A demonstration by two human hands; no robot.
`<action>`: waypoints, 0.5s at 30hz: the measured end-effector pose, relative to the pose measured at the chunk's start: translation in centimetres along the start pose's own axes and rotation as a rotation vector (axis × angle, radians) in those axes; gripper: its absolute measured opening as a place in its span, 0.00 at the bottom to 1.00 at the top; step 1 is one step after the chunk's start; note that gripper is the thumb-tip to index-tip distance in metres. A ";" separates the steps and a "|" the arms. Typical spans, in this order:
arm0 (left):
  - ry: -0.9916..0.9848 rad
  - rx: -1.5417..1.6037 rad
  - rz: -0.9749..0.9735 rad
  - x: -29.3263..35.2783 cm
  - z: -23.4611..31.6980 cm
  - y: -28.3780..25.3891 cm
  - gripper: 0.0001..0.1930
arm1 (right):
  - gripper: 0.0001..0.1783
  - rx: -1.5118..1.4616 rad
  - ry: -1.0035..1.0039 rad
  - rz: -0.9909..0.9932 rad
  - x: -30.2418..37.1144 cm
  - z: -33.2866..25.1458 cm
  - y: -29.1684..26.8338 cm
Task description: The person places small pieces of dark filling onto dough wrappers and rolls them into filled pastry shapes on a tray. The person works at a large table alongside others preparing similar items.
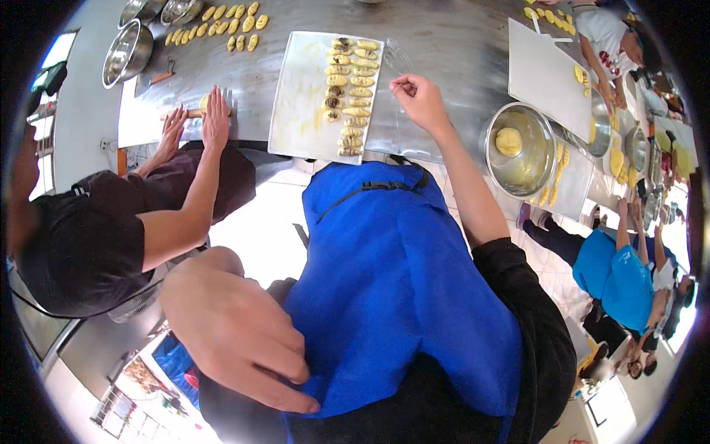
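My right hand (419,102) is raised over the front of the steel table, thumb and fingertips pinched together. From the fingertips a thin, see-through, streaky thing (399,57) extends toward the far left; I cannot make out its kind. Just left of it lies a white tray (299,96) with two rows of small, ridged yellow dough pieces (360,82), some with dark brown patches. My left hand (233,325) hangs large and close at lower left, beside my blue apron (392,266). Its fingers curl loosely, with a gap before the thumb and nothing visible between them.
At left a person's hands (214,122) press a rolling pin (194,114). Steel bowls (127,55) and shaped dough pieces (248,24) sit behind. On my right are a bowl (543,166) holding a dough ball (509,141) and a white board (536,78). More people (617,274) stand beyond.
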State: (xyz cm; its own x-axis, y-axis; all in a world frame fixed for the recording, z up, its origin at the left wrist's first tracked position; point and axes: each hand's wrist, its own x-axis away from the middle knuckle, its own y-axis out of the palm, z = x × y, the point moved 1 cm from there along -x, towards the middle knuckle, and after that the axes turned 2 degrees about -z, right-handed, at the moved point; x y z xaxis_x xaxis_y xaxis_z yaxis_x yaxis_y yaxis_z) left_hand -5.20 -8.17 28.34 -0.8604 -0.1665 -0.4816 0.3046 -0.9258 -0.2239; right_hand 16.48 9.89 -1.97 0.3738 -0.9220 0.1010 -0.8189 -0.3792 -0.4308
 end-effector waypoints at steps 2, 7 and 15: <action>-0.010 -0.026 0.052 -0.4 0.8 0.9 0.09 | 0.09 -0.023 -0.041 -0.048 -0.1 -0.8 0.1; 0.124 0.140 -0.012 0.2 -1.9 -0.2 0.07 | 0.09 -0.021 -0.037 -0.035 -0.2 0.7 -1.1; 0.099 0.178 0.111 0.6 -0.7 0.4 0.05 | 0.10 -0.039 0.000 0.004 0.1 0.7 -1.2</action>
State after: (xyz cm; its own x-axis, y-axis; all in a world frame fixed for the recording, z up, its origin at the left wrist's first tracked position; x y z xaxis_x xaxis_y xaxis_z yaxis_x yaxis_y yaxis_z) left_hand -5.30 -8.41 27.37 -0.7787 -0.2444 -0.5778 0.3105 -0.9504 -0.0164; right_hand 17.85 10.29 -2.10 0.3704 -0.9236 0.0989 -0.8368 -0.3780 -0.3960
